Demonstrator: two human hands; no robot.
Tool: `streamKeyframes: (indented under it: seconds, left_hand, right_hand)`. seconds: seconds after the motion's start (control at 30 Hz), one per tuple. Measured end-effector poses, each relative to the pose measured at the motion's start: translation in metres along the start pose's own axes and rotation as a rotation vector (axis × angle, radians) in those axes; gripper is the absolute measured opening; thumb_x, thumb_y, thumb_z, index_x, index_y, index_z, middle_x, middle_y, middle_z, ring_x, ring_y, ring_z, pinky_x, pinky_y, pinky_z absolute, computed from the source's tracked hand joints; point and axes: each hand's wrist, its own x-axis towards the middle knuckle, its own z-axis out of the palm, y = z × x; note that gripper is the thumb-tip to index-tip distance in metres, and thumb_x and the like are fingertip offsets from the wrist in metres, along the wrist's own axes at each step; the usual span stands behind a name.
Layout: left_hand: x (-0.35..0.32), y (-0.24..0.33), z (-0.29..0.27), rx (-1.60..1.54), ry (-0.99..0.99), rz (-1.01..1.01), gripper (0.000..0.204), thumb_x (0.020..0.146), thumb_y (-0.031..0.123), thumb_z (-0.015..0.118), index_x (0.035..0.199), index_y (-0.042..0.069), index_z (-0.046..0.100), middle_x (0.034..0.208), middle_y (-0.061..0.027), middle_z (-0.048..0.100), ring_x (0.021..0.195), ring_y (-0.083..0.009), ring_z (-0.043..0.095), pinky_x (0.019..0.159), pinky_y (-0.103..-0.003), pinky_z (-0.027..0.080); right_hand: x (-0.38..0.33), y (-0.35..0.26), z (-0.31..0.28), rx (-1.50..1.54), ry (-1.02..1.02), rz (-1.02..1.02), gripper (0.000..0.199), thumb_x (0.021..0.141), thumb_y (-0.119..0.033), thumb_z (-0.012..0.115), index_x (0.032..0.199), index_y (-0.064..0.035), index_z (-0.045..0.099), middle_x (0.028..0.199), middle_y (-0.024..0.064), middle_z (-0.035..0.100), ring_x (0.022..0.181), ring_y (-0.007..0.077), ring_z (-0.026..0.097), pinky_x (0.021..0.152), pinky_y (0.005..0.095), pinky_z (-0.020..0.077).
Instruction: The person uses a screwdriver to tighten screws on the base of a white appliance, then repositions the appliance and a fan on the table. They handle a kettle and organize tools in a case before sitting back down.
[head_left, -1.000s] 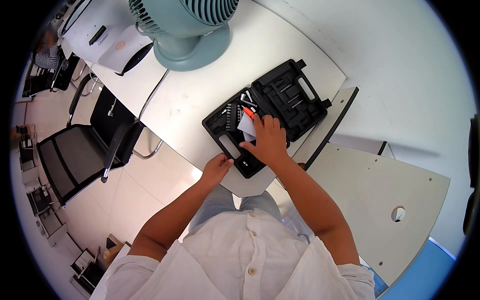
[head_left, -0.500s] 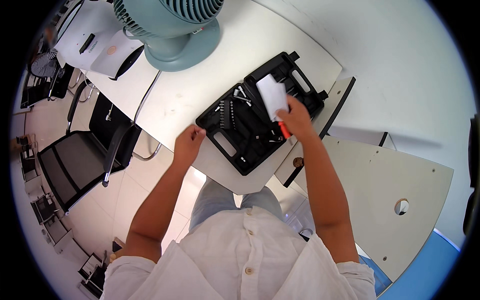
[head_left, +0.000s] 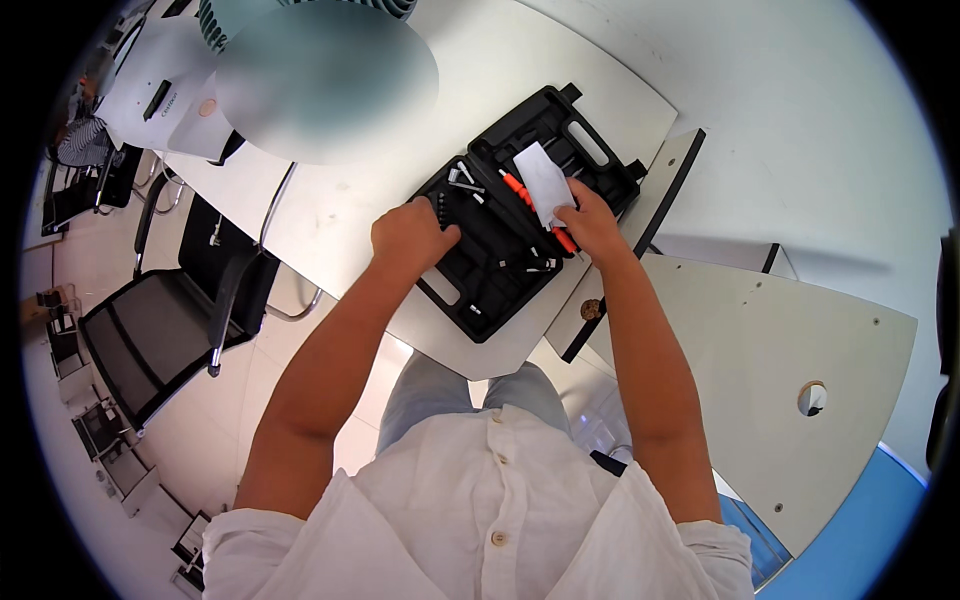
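An opened black tool case [head_left: 478, 325] lies on the white table. My left hand [head_left: 408, 240] reaches over its left half with curled fingers at the row of small bits [head_left: 441, 208]. What those fingers hold, if anything, is hidden. My right hand [head_left: 592, 222] grips a folded white sheet of paper [head_left: 543, 175] above the case's right half. An orange-handled tool [head_left: 516, 187] shows left of the paper. Another orange handle [head_left: 565, 240] sticks out below my right fingers; whether I hold it I cannot tell. Small silver sockets [head_left: 464, 175] sit in the case.
Beyond the case stands a grey-green fan [head_left: 215, 25], mostly covered by a blurred pale round patch. A white appliance [head_left: 160, 90] is at the far left. A black chair [head_left: 130, 330] stands beside the table [head_left: 350, 205]. On the right are white furniture panels [head_left: 740, 370].
My left hand has moved from the table edge onto the case's bit row. The paper stays in my right hand, and an orange handle now shows beside it. A blurred patch covers the fan.
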Motion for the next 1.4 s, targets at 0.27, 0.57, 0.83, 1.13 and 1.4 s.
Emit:
streamKeyframes:
  seconds: [0.27,0.57,0.83,1.13,1.4]
  left_hand:
    - [0.003,-0.075,0.005,-0.785,-0.075,0.073,0.036,0.073,0.029,0.064,0.084,-0.006,0.063,0.075,-0.0123,0.063,0.068,-0.0214,0.058,0.065,-0.032,0.046]
    - [-0.015,-0.096,-0.027,-1.123,-0.218,-0.063,0.029,0.080,0.029,0.060,0.096,0.004,0.062,0.070,0.0020,0.053,0.058,-0.0060,0.042,0.053,-0.020,0.032]
    - [-0.008,-0.079,0.001,-0.957,-0.008,-0.059,0.033,0.079,0.027,0.060,0.091,-0.004,0.063,0.072,-0.0037,0.059,0.066,-0.0123,0.050,0.062,-0.026,0.041]
    - [-0.016,-0.107,0.013,-1.435,0.034,-0.131,0.020,0.081,0.031,0.062,0.084,0.012,0.056,0.062,0.0067,0.047,0.050,-0.0014,0.036,0.045,-0.018,0.024]
    - [-0.023,-0.099,0.025,-1.121,0.133,-0.018,0.029,0.082,0.028,0.063,0.094,0.002,0.061,0.070,-0.0009,0.057,0.059,-0.0095,0.049,0.054,-0.025,0.040]
  right_hand:
    - [0.006,0.003,-0.001,-0.060,0.027,-0.018,0.038,0.078,-0.002,0.051,0.116,-0.0001,0.053,0.104,0.0103,0.058,0.094,0.0183,0.055,0.087,0.0286,0.0410]
    - [0.011,0.012,0.003,-0.072,0.093,-0.068,0.033,0.076,-0.006,0.050,0.108,0.0001,0.055,0.093,0.0198,0.060,0.085,0.0301,0.058,0.080,0.0333,0.0439]
    - [0.007,0.023,0.019,-0.402,0.412,-0.402,0.039,0.074,-0.005,0.054,0.112,-0.0022,0.057,0.113,0.0137,0.055,0.104,0.0311,0.052,0.087,0.0401,0.0404]
    - [-0.009,-0.057,0.146,-0.884,0.294,-0.686,0.035,0.062,-0.025,0.074,0.091,-0.0100,0.061,0.099,0.0050,0.050,0.098,0.0247,0.046,0.080,0.0406,0.0341]
    - [-0.003,-0.046,0.122,-0.723,0.318,-0.500,0.028,0.064,-0.025,0.071,0.077,-0.0049,0.058,0.081,0.0093,0.052,0.083,0.0282,0.053,0.067,0.0425,0.0412]
